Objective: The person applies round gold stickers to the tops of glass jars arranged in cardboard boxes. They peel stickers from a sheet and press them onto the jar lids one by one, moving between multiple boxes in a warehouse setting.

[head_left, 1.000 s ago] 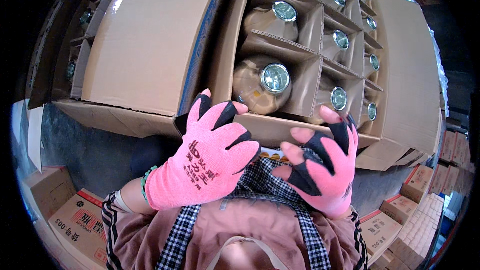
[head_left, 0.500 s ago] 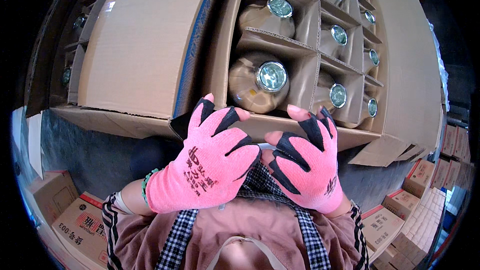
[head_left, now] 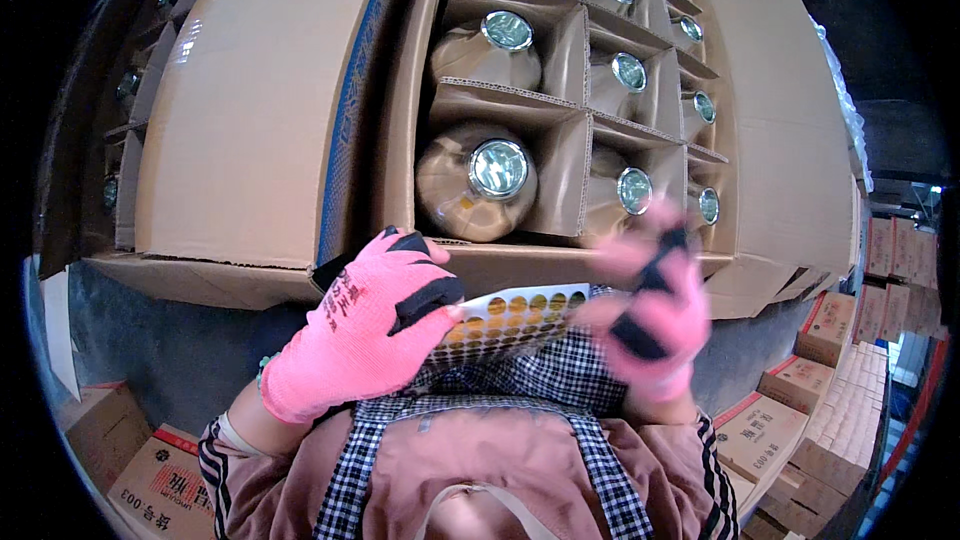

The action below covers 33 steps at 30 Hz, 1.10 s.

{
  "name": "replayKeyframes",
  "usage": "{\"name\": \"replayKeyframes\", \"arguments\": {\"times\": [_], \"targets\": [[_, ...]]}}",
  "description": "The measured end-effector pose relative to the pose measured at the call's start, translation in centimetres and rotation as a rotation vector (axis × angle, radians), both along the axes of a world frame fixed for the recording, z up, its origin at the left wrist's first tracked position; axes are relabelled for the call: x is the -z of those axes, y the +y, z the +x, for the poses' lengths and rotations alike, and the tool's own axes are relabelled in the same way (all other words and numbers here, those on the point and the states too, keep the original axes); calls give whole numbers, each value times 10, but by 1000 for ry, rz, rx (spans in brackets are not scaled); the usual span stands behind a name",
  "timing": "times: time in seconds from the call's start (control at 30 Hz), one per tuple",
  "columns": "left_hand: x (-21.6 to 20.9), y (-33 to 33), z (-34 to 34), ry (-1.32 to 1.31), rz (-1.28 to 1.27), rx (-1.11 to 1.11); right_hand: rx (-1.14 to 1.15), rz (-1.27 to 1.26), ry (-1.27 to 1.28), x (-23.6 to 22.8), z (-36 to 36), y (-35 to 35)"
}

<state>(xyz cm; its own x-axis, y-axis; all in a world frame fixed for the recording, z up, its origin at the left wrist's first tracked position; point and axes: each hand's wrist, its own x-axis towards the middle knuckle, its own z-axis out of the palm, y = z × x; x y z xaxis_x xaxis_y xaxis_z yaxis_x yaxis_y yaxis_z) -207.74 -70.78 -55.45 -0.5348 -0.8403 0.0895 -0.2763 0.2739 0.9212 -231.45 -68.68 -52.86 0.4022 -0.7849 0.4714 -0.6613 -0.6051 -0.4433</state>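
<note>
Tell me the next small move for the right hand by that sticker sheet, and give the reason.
Probably bring the right hand onto the sheet of round gold stickers and peel one off. The left hand holds the sheet flat by its left end, the right hand is blurred just beside its free end, and the capped bottles sit open in the divided carton.

Cartons of capped bottles fill a storeroom

An open cardboard carton (head_left: 770,140) holds brown bottles (head_left: 478,180) with silvery caps in divider cells; a closed flap (head_left: 250,110) lies to its left, and red-and-white printed boxes (head_left: 780,430) are stacked lower right and lower left
</note>
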Motion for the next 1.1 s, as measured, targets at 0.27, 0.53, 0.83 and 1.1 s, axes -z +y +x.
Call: {"name": "replayKeyframes", "arguments": {"times": [0.27,0.53,0.83,1.1], "targets": [[5,0,-3,-82,-45,74,110,319,651,31,-52,-46],[4,1,-5,-94,-60,81,23,226,864,42,-54,-67],[0,0,-6,-101,-91,97,209,241,578,37,-54,-58],[2,1,-2,-38,-226,14,-121,232,261,-24,14,-10]]}}
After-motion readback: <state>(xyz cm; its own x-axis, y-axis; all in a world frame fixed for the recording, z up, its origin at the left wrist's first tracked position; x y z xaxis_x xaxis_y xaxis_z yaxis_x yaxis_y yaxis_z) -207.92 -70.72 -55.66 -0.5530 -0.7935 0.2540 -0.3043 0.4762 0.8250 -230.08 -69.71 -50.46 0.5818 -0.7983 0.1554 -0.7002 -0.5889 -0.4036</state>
